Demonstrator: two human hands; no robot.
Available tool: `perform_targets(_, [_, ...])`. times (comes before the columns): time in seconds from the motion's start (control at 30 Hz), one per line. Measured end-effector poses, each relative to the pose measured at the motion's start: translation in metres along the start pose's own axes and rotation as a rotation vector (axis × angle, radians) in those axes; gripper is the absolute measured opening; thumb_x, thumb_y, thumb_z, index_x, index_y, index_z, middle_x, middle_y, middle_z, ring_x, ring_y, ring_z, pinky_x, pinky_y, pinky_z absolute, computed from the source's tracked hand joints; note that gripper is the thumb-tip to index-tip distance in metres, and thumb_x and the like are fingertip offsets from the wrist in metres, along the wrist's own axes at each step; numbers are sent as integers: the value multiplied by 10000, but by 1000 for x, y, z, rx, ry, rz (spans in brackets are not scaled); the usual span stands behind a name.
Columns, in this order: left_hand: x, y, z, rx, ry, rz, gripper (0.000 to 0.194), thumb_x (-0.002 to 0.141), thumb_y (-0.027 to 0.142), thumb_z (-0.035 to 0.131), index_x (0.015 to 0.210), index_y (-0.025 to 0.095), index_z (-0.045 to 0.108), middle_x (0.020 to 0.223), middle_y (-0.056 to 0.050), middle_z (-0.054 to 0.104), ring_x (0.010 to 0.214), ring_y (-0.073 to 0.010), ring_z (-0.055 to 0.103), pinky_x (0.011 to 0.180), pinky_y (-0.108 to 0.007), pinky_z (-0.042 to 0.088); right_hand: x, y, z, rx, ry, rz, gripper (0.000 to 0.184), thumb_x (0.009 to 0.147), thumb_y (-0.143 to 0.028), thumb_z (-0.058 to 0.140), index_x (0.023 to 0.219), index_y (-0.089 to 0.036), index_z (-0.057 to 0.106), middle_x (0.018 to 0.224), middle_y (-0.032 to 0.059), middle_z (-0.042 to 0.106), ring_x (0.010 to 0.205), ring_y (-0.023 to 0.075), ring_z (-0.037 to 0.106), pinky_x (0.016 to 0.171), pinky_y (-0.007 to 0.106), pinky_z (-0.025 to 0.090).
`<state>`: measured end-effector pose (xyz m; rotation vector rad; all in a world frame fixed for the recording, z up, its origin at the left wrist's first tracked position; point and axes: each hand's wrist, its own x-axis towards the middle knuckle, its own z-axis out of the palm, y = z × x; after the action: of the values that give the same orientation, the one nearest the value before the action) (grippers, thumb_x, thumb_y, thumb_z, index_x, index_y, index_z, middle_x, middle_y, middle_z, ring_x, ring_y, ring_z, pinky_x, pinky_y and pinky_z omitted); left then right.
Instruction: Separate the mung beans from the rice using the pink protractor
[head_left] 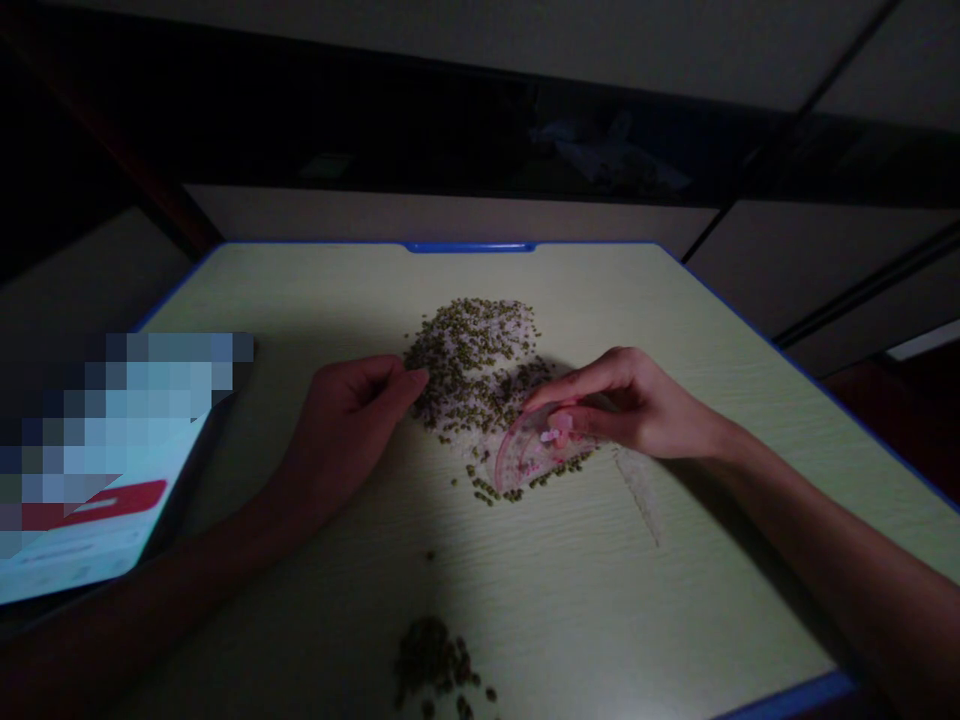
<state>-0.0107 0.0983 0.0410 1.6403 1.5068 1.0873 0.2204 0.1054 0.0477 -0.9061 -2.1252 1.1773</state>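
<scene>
A heap of green beans mixed with white grains (pixel 472 345) lies in the middle of the table. My left hand (pixel 360 410) is at the heap's left edge, thumb and forefinger pressed together; whatever they may hold is hidden. In my right hand (pixel 630 405) a clear pink plastic piece with a curved rim, which looks like a protractor (pixel 525 450), is pinched between thumb and fingers. It tilts over the heap's near right side. Loose green beans (pixel 487 490) lie along its lower edge.
A smaller pile of green beans (pixel 431 655) lies near the table's front. On the left is a tablet-like lit screen (pixel 112 510), partly blurred out. Right of the heap runs a pale pointed streak (pixel 641 495). The table (pixel 300 290) has a blue edge; cabinets stand behind.
</scene>
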Motion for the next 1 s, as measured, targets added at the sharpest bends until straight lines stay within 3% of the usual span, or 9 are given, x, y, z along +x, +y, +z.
perform_targets(0.7, [-2,1,-1,-6,-3,-18,363,700,298,513,414,189,317,390,81,261,386,-54,253,400,-220,197,-1,-2,9,49,47,77,292,768,-138,563,1023,-54,675,695,65,684,558,97,562,502,199,453])
perform_targets(1.0, [-2,0,0,-5,-5,-8,356,701,287,509,416,188,319,398,80,257,392,-55,251,405,-221,197,3,-5,14,-9,72,11,267,766,-126,560,994,-72,688,741,63,712,594,101,598,542,194,474])
